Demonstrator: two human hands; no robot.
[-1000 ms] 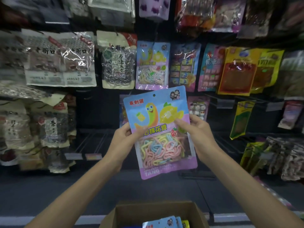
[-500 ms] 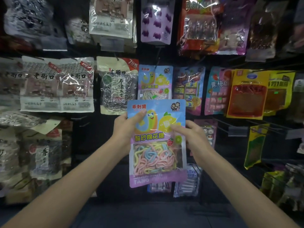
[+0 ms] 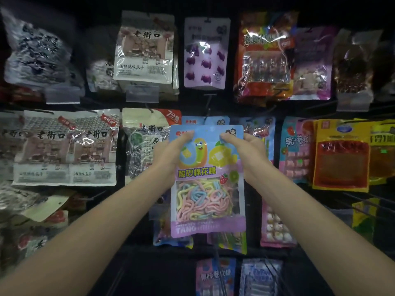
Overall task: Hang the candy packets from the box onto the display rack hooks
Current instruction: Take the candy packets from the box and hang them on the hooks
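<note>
The packet [image 3: 208,184] is held higher against the rack [image 3: 136,272] than half a second ago. Its top edge, then level with the lower part of the matching hung packet [image 3: 204,121], is now raised almost to that packet's top, so that only a narrow strip of it is seen above. The grips have been shifted as well. Earlier the left hand [image 3: 171,155] was set on the upper left side and the right hand [image 3: 251,155] on the middle of the right side. Now both are set just under the top corners.

The packet is pinched by each hand, a thumb laid on the printed front and the other fingers hidden behind. It is held upright between the two hands, its upper part spanned by them. The clear window of coloured strips hangs free below the wrists, between the forearms. The top edge stands just above both thumbs.

A thin wire hook [image 3: 208,103] is seen above and between the hands, running down to the hung packet. Whether the held packet's hole is on it cannot be told. A seed bag [image 3: 145,144] hangs just left of the left hand, a pink packet [image 3: 296,150] near the right hand, and a purple packet [image 3: 206,54] well above both.
</note>
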